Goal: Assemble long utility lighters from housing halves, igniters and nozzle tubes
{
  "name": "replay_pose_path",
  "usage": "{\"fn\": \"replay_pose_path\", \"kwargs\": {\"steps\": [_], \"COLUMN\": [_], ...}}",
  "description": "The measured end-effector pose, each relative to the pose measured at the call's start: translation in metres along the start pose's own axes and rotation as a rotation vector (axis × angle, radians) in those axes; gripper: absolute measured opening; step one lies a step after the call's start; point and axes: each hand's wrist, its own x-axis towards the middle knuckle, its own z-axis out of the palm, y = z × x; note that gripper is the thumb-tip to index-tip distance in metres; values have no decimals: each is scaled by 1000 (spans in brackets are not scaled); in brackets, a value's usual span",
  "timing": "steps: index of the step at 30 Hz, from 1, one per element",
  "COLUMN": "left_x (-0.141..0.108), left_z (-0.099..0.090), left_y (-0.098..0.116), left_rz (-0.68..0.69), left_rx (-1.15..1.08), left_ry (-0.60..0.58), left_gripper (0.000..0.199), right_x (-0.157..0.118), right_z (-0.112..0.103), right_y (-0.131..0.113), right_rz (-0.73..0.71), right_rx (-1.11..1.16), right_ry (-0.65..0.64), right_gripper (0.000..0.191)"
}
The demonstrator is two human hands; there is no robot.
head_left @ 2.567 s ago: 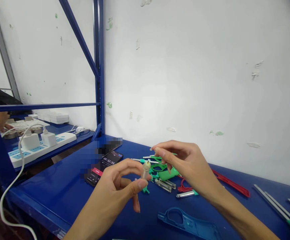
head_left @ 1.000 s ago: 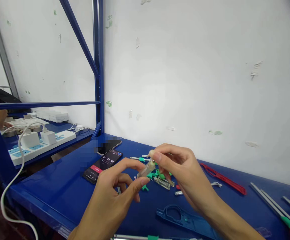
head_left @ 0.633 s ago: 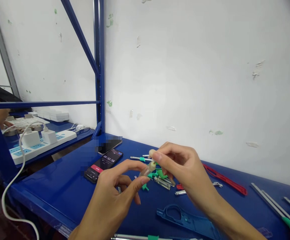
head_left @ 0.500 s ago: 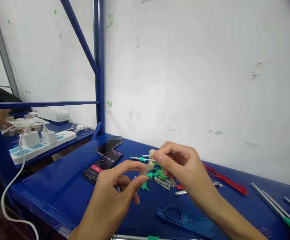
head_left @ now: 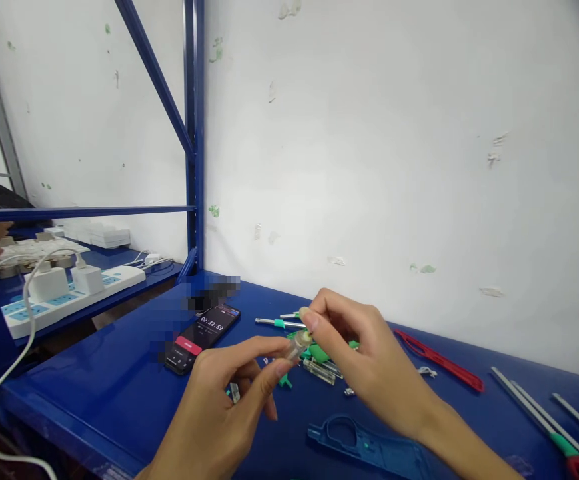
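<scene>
My left hand (head_left: 229, 393) pinches a small clear tube (head_left: 296, 347) with a pale yellowish end between thumb and fingertips. At that end, the thumb and forefinger of my right hand (head_left: 369, 347) are closed on a small part that their tips mostly hide. Behind and below the fingers lie green plastic pieces (head_left: 285, 381), clear tubes (head_left: 319, 372) and thin metal rods with green collars (head_left: 279, 324). Nearer to me is a translucent blue plastic shell (head_left: 394, 451) with an oval loop. A red plastic handle piece (head_left: 454, 367) rests beyond my right wrist.
A phone (head_left: 202, 339) showing a timer lies left on the blue table (head_left: 99, 373), beside a blurred dark object (head_left: 214, 295). Long metal rods (head_left: 524, 407) lie far right. Past a blue frame post (head_left: 194, 133) are a power strip (head_left: 134, 275) and part of another person.
The small pale knob seen above my right fingertips is now mostly covered, and those fingertips sit closer to the tube's end. My view has shifted slightly.
</scene>
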Motion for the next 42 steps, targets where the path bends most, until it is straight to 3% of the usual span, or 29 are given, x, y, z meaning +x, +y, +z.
{"fn": "replay_pose_path", "kwargs": {"steps": [18, 22, 25, 29, 35, 42], "left_x": [-2, -1, 3, 5, 5, 4], "left_z": [-2, 0, 1, 1, 1, 2], "left_y": [5, 2, -5, -12, -13, -14], "left_rz": [11, 93, 278, 488, 570, 569], "left_rx": [19, 56, 93, 147, 173, 177], "left_ry": [18, 64, 112, 143, 181, 174], "left_gripper": [27, 21, 14, 20, 20, 20], "right_x": [1, 1, 1, 3, 1, 0], "right_z": [3, 5, 6, 7, 8, 8], "right_y": [0, 0, 1, 2, 0, 4], "right_rz": [70, 69, 62, 43, 29, 19], "right_rx": [101, 84, 69, 45, 43, 48], "right_ry": [22, 45, 64, 122, 127, 145], "right_gripper": [57, 58, 58, 56, 56, 56]}}
